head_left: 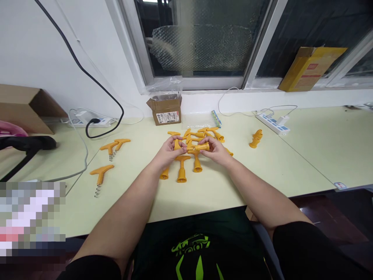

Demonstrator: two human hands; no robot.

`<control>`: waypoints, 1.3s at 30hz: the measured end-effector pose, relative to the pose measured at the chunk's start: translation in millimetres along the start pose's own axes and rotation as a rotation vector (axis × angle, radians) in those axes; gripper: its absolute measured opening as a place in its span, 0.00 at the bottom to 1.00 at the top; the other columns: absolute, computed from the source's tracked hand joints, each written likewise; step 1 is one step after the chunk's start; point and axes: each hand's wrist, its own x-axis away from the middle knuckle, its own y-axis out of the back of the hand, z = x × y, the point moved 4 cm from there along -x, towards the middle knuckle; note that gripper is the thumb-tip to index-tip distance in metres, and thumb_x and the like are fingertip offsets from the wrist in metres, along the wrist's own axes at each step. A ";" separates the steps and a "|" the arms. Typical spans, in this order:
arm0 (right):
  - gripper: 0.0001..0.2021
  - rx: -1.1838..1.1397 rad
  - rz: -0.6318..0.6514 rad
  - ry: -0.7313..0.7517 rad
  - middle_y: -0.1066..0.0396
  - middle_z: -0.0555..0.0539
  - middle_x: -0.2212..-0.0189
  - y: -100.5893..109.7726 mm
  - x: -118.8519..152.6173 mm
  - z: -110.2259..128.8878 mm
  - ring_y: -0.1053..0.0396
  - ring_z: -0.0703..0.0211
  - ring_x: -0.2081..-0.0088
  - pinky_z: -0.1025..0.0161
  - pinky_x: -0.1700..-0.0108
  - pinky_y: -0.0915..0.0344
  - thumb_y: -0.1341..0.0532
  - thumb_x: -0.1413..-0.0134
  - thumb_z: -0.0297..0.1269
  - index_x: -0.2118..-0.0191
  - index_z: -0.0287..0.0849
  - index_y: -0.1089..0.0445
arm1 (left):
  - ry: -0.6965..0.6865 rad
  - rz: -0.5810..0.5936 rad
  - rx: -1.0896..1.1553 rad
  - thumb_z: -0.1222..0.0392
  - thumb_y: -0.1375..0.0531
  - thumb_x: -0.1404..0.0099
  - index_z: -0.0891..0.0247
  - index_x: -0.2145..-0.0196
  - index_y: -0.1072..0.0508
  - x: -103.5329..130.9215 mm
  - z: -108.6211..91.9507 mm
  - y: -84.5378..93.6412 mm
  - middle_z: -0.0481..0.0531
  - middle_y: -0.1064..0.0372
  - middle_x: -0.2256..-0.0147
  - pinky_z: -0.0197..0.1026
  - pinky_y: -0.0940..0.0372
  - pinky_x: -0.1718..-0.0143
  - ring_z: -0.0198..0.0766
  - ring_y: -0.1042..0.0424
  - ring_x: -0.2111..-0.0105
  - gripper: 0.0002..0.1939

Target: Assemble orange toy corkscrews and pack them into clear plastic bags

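Above a group of yellow corkscrews on the table, my left hand is closed on the T-shaped handle of a yellow corkscrew. The fingers of my right hand pinch its bell-shaped sleeve. Handle and sleeve lie in line; whether they are joined cannot be made out. Several more yellow corkscrews lie under and behind both hands, partly hidden. To the left lie three handles with bare metal spirals, one nearer me. At the right are yellow sleeve-like pieces.
A small cardboard box stands by the wall, with a clear plastic bag beside it. Power strips with cables lie at the back right and back left. A black stand sits at far left.
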 end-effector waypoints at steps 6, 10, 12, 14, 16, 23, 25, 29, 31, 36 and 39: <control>0.14 0.052 -0.010 0.154 0.29 0.47 0.57 -4.7 0.5 4.9 0.31 0.54 0.53 0.55 0.47 0.33 0.31 0.48 0.43 0.59 0.46 0.32 | -0.067 0.003 -0.075 0.60 0.25 0.47 0.61 0.53 0.30 2.6 -2.3 -6.9 0.52 0.24 0.58 0.43 0.29 0.49 0.38 0.23 0.57 0.26; 0.11 0.157 -0.044 0.231 0.28 0.45 0.57 -4.7 1.7 13.1 0.30 0.51 0.51 0.52 0.46 0.33 0.32 0.46 0.42 0.60 0.46 0.31 | 0.014 0.004 -0.050 0.56 0.26 0.45 0.62 0.53 0.31 5.1 -0.9 -14.4 0.54 0.23 0.58 0.48 0.28 0.49 0.41 0.21 0.58 0.26; 0.11 0.194 -0.049 0.242 0.27 0.44 0.57 -5.2 2.5 16.6 0.29 0.49 0.51 0.51 0.47 0.33 0.31 0.46 0.42 0.60 0.46 0.29 | 0.047 0.001 -0.027 0.55 0.26 0.45 0.62 0.54 0.33 5.9 0.5 -16.8 0.54 0.23 0.59 0.49 0.27 0.52 0.40 0.21 0.63 0.26; 0.13 0.166 -0.042 0.215 0.26 0.44 0.57 -5.8 3.1 17.8 0.28 0.50 0.53 0.52 0.49 0.31 0.30 0.47 0.44 0.59 0.46 0.28 | 0.030 0.015 -0.035 0.55 0.26 0.45 0.61 0.57 0.35 6.9 -0.3 -18.9 0.53 0.23 0.60 0.48 0.26 0.54 0.39 0.21 0.66 0.25; 0.15 0.082 -0.015 0.131 0.25 0.45 0.60 -7.5 3.4 15.7 0.26 0.53 0.59 0.55 0.55 0.29 0.30 0.46 0.47 0.57 0.45 0.28 | -0.034 0.038 -0.075 0.56 0.26 0.45 0.61 0.61 0.36 8.6 -4.0 -21.2 0.51 0.24 0.61 0.47 0.27 0.53 0.39 0.22 0.63 0.23; 0.19 -0.201 0.214 -0.309 0.30 0.53 0.79 -24.8 7.5 0.4 0.33 0.62 0.81 0.65 0.78 0.36 0.42 0.37 0.59 0.60 0.46 0.36 | -0.155 0.124 -0.207 0.57 0.27 0.44 0.59 0.66 0.39 17.8 -16.4 -31.3 0.53 0.24 0.60 0.49 0.30 0.49 0.45 0.23 0.54 0.22; 0.18 -0.240 0.216 -0.307 0.29 0.53 0.75 -25.3 7.5 1.5 0.30 0.60 0.78 0.64 0.77 0.33 0.43 0.36 0.58 0.57 0.47 0.38 | -0.162 0.109 -0.233 0.57 0.27 0.44 0.59 0.67 0.40 17.4 -18.2 -29.8 0.53 0.23 0.61 0.49 0.30 0.49 0.46 0.23 0.53 0.22; 0.20 -0.153 0.079 -0.041 0.28 0.49 0.57 -15.8 5.1 13.7 0.26 0.59 0.61 0.61 0.62 0.26 0.29 0.48 0.47 0.55 0.49 0.36 | -0.146 0.003 -0.217 0.56 0.26 0.46 0.59 0.67 0.41 12.9 -20.5 -20.2 0.51 0.25 0.64 0.46 0.29 0.54 0.45 0.22 0.58 0.24; 0.20 -0.120 0.043 0.010 0.29 0.49 0.56 -13.2 4.7 16.2 0.26 0.60 0.60 0.61 0.57 0.27 0.27 0.52 0.43 0.56 0.48 0.34 | -0.140 -0.041 -0.196 0.55 0.25 0.47 0.59 0.67 0.41 11.2 -21.3 -16.5 0.49 0.26 0.66 0.43 0.30 0.56 0.43 0.22 0.60 0.25; 0.15 -0.286 0.086 -0.223 0.28 0.52 0.74 -18.8 3.8 10.4 0.29 0.61 0.75 0.63 0.70 0.29 0.33 0.44 0.50 0.61 0.45 0.34 | -0.188 -0.026 -0.268 0.53 0.26 0.46 0.59 0.67 0.40 13.8 -22.5 -18.5 0.46 0.30 0.67 0.41 0.32 0.60 0.37 0.27 0.65 0.24; 0.18 -0.369 0.109 -0.453 0.34 0.55 0.83 -22.6 6.6 6.5 0.40 0.64 0.86 0.67 0.85 0.44 0.41 0.40 0.56 0.62 0.45 0.35 | -0.243 0.016 -0.364 0.53 0.26 0.46 0.59 0.67 0.37 17.8 -23.3 -24.0 0.48 0.30 0.66 0.44 0.32 0.56 0.39 0.28 0.64 0.22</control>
